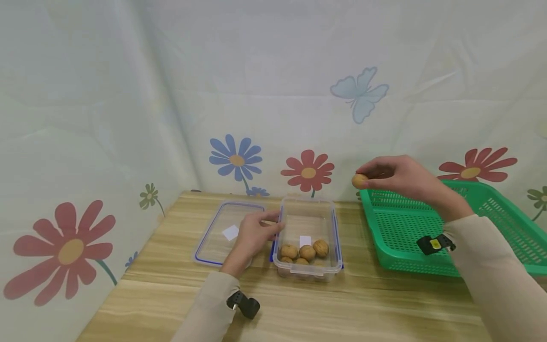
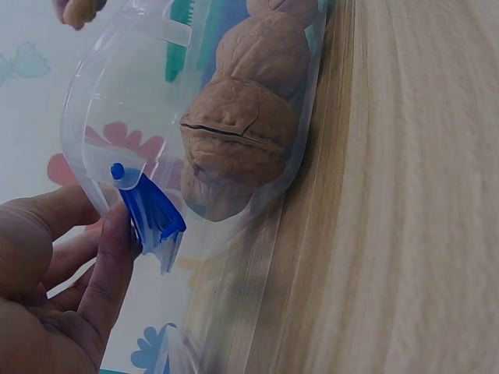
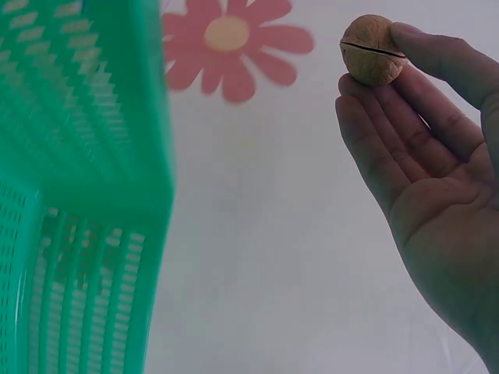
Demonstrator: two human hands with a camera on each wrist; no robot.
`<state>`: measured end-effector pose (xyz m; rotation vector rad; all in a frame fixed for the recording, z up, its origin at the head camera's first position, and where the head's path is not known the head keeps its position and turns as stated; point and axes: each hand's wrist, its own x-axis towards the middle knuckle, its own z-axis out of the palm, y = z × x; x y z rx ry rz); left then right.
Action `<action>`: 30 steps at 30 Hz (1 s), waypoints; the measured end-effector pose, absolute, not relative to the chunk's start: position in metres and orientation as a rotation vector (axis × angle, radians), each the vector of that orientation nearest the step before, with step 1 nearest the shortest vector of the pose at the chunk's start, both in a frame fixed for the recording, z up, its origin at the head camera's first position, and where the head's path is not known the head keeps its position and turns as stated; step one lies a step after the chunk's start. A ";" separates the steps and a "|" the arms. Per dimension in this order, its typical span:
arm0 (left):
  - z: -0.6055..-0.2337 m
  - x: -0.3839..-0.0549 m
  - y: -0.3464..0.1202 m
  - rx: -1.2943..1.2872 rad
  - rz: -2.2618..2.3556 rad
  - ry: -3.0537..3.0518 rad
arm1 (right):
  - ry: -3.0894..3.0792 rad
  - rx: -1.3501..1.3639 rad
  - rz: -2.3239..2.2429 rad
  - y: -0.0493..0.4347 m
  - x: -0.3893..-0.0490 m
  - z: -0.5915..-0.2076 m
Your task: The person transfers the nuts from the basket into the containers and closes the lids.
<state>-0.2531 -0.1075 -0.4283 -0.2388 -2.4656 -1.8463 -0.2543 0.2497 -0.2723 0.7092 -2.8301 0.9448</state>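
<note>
One walnut (image 1: 359,180) sits pinched in the right hand (image 1: 399,178) fingertips; the left hand (image 1: 255,233) fingers clasp the clear container (image 1: 307,212) wall.

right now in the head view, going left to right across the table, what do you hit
clear lid → left hand at the box's rim → clear box with walnuts inside → walnut pinched in the right hand → green basket
</note>
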 end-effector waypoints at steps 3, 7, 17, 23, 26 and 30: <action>-0.428 -0.253 -0.108 -0.239 -1.837 -2.473 | -2.807 0.740 1.010 0.240 -0.250 -0.274; -0.428 -0.253 -0.108 -0.234 -1.828 -2.484 | -2.778 0.770 1.089 0.226 -0.246 -0.279; -0.429 -0.252 -0.109 -0.239 -1.814 -2.493 | -2.682 0.863 1.278 0.190 -0.235 -0.295; -0.430 -0.253 -0.109 -0.238 -1.807 -2.493 | -2.654 0.885 1.316 0.176 -0.237 -0.308; -0.430 -0.254 -0.108 -0.240 -1.813 -2.492 | -2.649 0.907 1.307 0.169 -0.238 -0.315; -0.431 -0.255 -0.108 -0.236 -1.810 -2.491 | -2.639 0.943 1.281 0.160 -0.239 -0.324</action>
